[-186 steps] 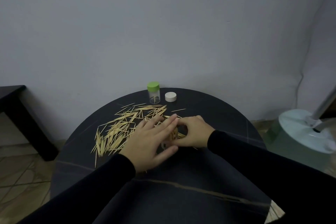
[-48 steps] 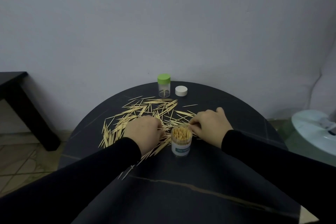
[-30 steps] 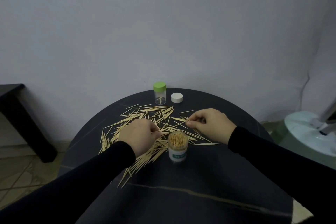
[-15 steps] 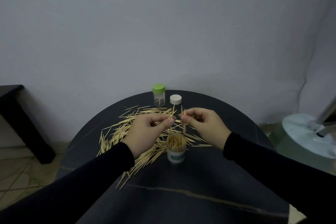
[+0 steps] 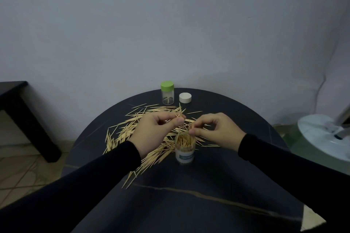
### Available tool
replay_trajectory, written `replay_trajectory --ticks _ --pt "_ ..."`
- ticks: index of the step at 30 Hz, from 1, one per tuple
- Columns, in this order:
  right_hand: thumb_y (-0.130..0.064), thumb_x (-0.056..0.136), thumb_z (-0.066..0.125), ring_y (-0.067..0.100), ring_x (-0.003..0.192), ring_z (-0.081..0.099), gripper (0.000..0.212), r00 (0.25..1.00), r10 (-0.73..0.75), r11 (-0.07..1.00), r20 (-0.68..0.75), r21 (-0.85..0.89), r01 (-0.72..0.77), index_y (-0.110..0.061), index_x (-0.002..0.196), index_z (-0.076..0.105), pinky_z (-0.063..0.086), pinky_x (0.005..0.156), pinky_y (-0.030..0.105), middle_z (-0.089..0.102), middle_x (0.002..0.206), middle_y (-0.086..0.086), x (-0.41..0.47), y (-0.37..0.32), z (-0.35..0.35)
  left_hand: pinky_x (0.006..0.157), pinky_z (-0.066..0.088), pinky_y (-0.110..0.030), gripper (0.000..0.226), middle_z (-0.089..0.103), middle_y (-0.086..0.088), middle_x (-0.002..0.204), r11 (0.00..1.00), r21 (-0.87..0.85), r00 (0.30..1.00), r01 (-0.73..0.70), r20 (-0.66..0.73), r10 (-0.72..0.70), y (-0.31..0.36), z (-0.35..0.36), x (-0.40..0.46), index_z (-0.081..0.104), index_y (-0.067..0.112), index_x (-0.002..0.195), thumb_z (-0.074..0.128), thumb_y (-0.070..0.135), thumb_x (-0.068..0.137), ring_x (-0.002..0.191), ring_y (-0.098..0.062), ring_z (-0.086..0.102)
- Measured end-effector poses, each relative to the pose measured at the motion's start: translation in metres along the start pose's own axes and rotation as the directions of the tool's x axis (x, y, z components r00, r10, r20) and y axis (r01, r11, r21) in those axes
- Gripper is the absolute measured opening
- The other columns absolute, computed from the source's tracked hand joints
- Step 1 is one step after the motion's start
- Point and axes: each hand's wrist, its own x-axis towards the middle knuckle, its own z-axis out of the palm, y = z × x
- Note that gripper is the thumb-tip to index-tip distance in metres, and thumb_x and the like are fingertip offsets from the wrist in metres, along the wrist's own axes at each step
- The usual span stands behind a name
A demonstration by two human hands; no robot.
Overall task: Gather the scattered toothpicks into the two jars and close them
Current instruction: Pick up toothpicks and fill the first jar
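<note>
An open clear jar (image 5: 184, 149) packed with upright toothpicks stands mid-table, a teal label on its side. My left hand (image 5: 153, 134) pinches a few toothpicks just above and left of its mouth. My right hand (image 5: 216, 128) pinches toothpicks right over the mouth, tips pointing down into it. Loose toothpicks (image 5: 128, 130) lie spread across the round dark table (image 5: 189, 185), mostly left of and behind the jar. A second clear jar (image 5: 167, 95) with a green lid on stands at the far edge, nearly empty. A white lid (image 5: 185, 97) lies beside it.
A black side table (image 5: 17, 111) stands at the left on the tiled floor. A pale round fan base (image 5: 322, 136) sits on the floor at the right. A plain wall rises right behind the round table.
Both hands picked toothpicks off the table, lifted them and brought them together over the open jar. In the last half second they dropped slightly closer to its mouth.
</note>
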Motion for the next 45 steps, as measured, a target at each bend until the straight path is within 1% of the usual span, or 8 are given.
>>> replay_trajectory --ticks 9,13,19,23,28,33,38,45 --pt "-0.054 0.065 0.069 0.02 0.093 0.062 0.027 0.991 0.049 0.999 0.126 -0.003 -0.05 -0.041 0.089 0.071 0.051 0.087 0.045 0.069 0.092 -0.005 0.0 0.001 -0.001 0.081 0.052 -0.015 0.013 0.073 0.01 0.098 0.995 -0.05 0.995 -0.081 -0.057 0.078 -0.005 0.009 -0.004 0.075 0.024 0.095 0.068 0.019 0.085 0.095 -0.001 0.066" --pt "-0.042 0.068 0.078 0.009 0.077 0.052 0.041 0.984 0.09 0.996 0.152 -0.039 -0.085 -0.05 0.103 0.058 0.051 0.08 0.036 0.062 0.082 -0.022 0.0 0.006 -0.003 0.08 0.052 -0.014 0.013 0.074 0.01 0.095 0.998 -0.048 0.998 -0.048 -0.032 0.047 -0.008 0.01 -0.005 0.075 0.023 0.095 0.069 0.018 0.085 0.094 -0.001 0.066" --pt "-0.058 0.06 0.076 0.007 0.099 0.054 0.064 0.959 0.147 0.977 0.243 -0.187 -0.103 -0.048 0.119 0.056 0.05 0.083 0.027 0.063 0.109 -0.016 -0.001 0.004 -0.002 0.074 0.053 -0.015 0.012 0.074 0.012 0.092 0.999 0.03 0.998 0.019 0.062 -0.021 -0.012 0.012 -0.008 0.074 0.027 0.094 0.068 0.021 0.085 0.09 0.002 0.066" --pt "-0.071 0.051 0.067 0.011 0.102 0.056 0.052 0.966 0.101 0.983 0.238 -0.175 -0.06 -0.057 0.101 0.057 0.05 0.089 0.037 0.067 0.108 -0.012 -0.001 0.003 0.001 0.079 0.054 -0.021 0.011 0.073 0.009 0.096 0.998 -0.005 0.997 -0.067 -0.031 0.067 -0.009 0.012 -0.004 0.073 0.027 0.092 0.066 0.021 0.087 0.092 -0.007 0.066" --pt "-0.061 0.06 0.073 0.011 0.094 0.056 0.039 0.973 0.074 0.986 0.217 -0.162 -0.039 -0.056 0.095 0.058 0.051 0.084 0.035 0.066 0.1 -0.02 -0.002 0.003 0.003 0.059 0.045 -0.01 0.01 0.07 0.007 0.092 0.979 -0.205 0.992 -0.026 -0.127 0.0 -0.008 0.023 -0.008 0.071 0.024 0.087 0.062 0.018 0.089 0.077 0.003 0.061" --pt "-0.068 0.055 0.069 0.012 0.095 0.057 0.041 0.974 0.071 0.986 0.213 -0.162 -0.037 -0.054 0.093 0.061 0.05 0.085 0.039 0.069 0.1 -0.014 -0.001 0.002 0.004 0.082 0.054 -0.029 0.012 0.071 0.0 0.101 0.936 -0.34 0.984 0.091 -0.113 -0.137 -0.02 0.032 -0.013 0.074 0.024 0.092 0.065 0.027 0.085 0.101 -0.013 0.065" --pt "-0.062 0.059 0.071 0.01 0.097 0.056 0.061 0.971 0.099 0.98 0.217 -0.191 -0.057 -0.039 0.114 0.064 0.051 0.086 0.036 0.066 0.104 -0.016 -0.002 0.003 0.004 0.07 0.048 -0.011 0.007 0.069 0.011 0.091 0.997 0.06 0.992 -0.049 -0.112 0.055 -0.02 0.024 -0.013 0.071 0.03 0.088 0.065 0.025 0.088 0.079 0.007 0.058" --pt "-0.07 0.052 0.067 0.014 0.096 0.057 0.072 0.97 0.103 0.983 0.221 -0.172 -0.065 -0.039 0.117 0.063 0.051 0.086 0.041 0.067 0.105 -0.009 -0.001 0.006 0.004 0.074 0.039 -0.006 0.009 0.067 0.018 0.087 0.861 0.406 0.942 -0.305 -0.002 0.335 -0.017 0.009 -0.008 0.073 0.027 0.091 0.067 0.031 0.085 0.087 0.004 0.059"
